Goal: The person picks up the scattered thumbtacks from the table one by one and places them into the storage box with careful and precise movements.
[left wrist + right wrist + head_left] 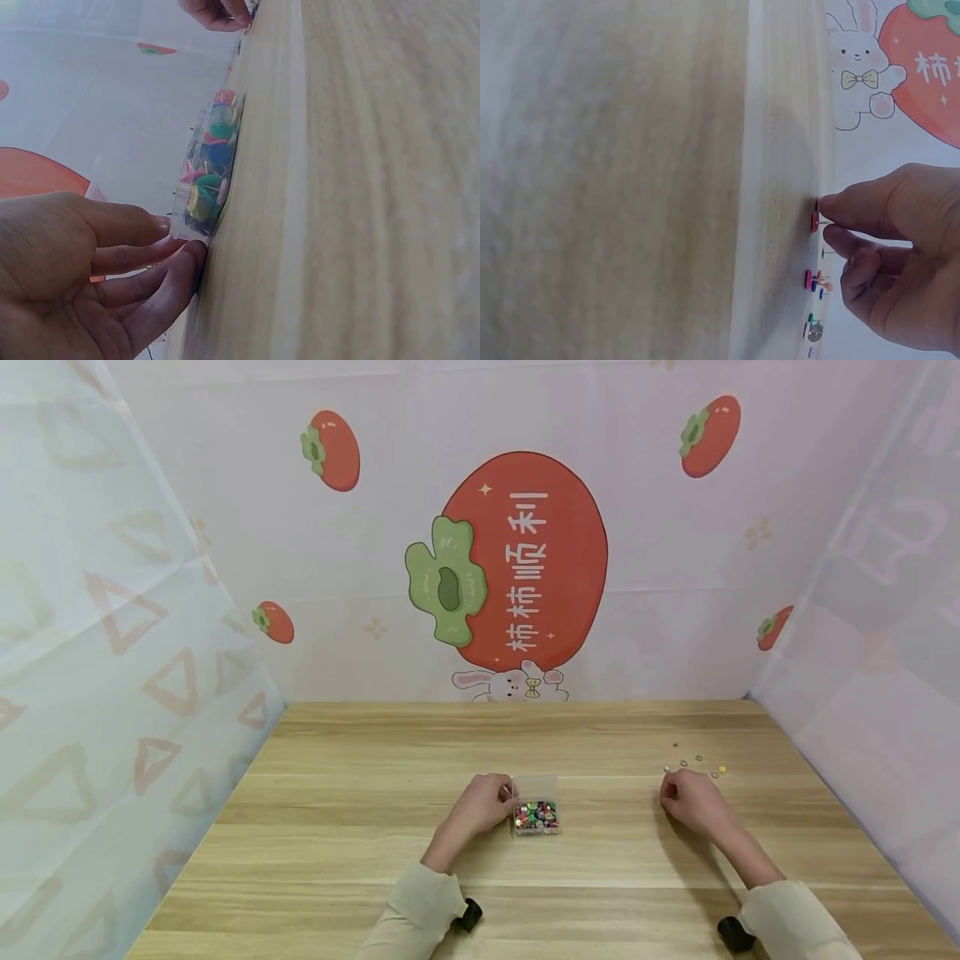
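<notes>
A small clear plastic box (516, 832), its clear lid (536, 787) raised at the back, holds many coloured thumbtacks (220, 156). My left hand (480, 802) holds the box by its left end, with the thumb and index finger at the corner in the left wrist view. Off to the right, my right hand (696, 800) is low over the table. Thumb and index fingertips pinch at the upright pin of a red thumbtack (815, 222), whose head rests on the wood. The other fingers curl inward.
Several loose thumbtacks lie beyond the right hand, among them a yellow one (723, 769) and a green one (699, 757). In the right wrist view a pink thumbtack (808, 280) stands pin outward. The wooden table (360, 860) meets printed cloth walls (637, 643) at the back and sides.
</notes>
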Demonstrator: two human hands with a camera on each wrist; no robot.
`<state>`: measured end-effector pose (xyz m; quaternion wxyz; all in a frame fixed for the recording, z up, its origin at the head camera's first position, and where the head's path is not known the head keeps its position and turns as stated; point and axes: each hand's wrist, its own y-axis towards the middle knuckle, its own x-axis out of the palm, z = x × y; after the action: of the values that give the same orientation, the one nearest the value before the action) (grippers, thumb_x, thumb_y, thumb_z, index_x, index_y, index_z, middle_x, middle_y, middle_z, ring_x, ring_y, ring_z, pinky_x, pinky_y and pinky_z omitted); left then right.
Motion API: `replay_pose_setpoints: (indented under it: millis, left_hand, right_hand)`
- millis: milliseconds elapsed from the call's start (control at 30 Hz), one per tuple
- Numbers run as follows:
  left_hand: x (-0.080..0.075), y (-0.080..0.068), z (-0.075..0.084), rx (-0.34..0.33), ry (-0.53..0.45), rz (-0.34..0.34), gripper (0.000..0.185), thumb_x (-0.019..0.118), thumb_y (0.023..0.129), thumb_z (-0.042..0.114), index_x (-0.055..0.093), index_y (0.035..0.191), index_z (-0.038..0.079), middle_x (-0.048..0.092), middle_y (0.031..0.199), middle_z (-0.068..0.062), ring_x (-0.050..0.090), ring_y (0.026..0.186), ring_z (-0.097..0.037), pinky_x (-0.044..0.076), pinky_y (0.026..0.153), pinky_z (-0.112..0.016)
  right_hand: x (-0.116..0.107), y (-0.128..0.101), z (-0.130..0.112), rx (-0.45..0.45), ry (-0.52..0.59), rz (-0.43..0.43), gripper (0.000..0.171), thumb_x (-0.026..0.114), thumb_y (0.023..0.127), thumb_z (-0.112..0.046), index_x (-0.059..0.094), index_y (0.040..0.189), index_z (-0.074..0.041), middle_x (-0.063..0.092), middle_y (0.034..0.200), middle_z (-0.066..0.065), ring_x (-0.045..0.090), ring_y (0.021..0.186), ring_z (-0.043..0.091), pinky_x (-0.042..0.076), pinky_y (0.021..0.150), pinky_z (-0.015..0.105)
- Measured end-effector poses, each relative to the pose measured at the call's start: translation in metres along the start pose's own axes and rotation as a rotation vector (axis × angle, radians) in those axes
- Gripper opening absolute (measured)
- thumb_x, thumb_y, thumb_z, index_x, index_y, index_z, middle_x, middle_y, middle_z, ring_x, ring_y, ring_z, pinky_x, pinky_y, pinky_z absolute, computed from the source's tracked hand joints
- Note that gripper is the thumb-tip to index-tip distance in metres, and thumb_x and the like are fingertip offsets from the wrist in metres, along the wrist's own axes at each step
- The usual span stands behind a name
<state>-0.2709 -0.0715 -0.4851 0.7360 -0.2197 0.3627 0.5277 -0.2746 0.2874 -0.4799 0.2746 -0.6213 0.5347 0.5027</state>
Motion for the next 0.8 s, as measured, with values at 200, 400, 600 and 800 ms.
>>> replay_pose_setpoints:
  millis: [200, 400, 600, 800]
  left_hand:
    - [0.001, -0.002, 0.001, -0.001, -0.001, -0.005, 0.01, 0.07, 0.092, 0.013, 0.066, 0.083, 0.01, 0.073, 0.087, -0.007, 0.068, 0.079, -0.017, 0.054, 0.069, -0.028]
    - [0.0, -0.003, 0.002, 0.003, 0.001, -0.003, 0.01, 0.069, 0.092, 0.013, 0.066, 0.084, 0.011, 0.073, 0.088, -0.008, 0.069, 0.081, -0.019, 0.055, 0.07, -0.03]
    - [0.0, -0.001, 0.001, 0.002, 0.004, 0.0, 0.01, 0.07, 0.093, 0.014, 0.065, 0.083, 0.011, 0.074, 0.089, -0.008, 0.069, 0.081, -0.019, 0.055, 0.07, -0.03]
    - [0.0, -0.001, 0.001, 0.009, 0.008, 0.005, 0.012, 0.07, 0.092, 0.014, 0.064, 0.082, 0.012, 0.074, 0.088, -0.008, 0.07, 0.082, -0.019, 0.055, 0.07, -0.03]
  right_hand:
    - [0.001, -0.001, -0.002, 0.029, 0.015, -0.015, 0.017, 0.066, 0.08, 0.003, 0.059, 0.068, -0.008, 0.056, 0.067, 0.0, 0.048, 0.062, 0.013, 0.04, 0.058, 0.029]
    - [0.001, -0.005, -0.007, 0.055, 0.024, -0.004, 0.013, 0.064, 0.081, 0.002, 0.06, 0.073, -0.007, 0.058, 0.069, 0.001, 0.05, 0.063, 0.013, 0.041, 0.057, 0.027]
    - [0.0, -0.008, -0.012, 0.08, 0.023, 0.02, 0.013, 0.065, 0.081, 0.002, 0.058, 0.074, -0.008, 0.059, 0.066, 0.0, 0.051, 0.06, 0.012, 0.046, 0.067, 0.039]
    - [0.001, -0.009, -0.018, 0.06, 0.044, 0.078, 0.013, 0.065, 0.079, 0.002, 0.058, 0.075, -0.008, 0.058, 0.067, -0.001, 0.049, 0.061, 0.012, 0.04, 0.058, 0.027]
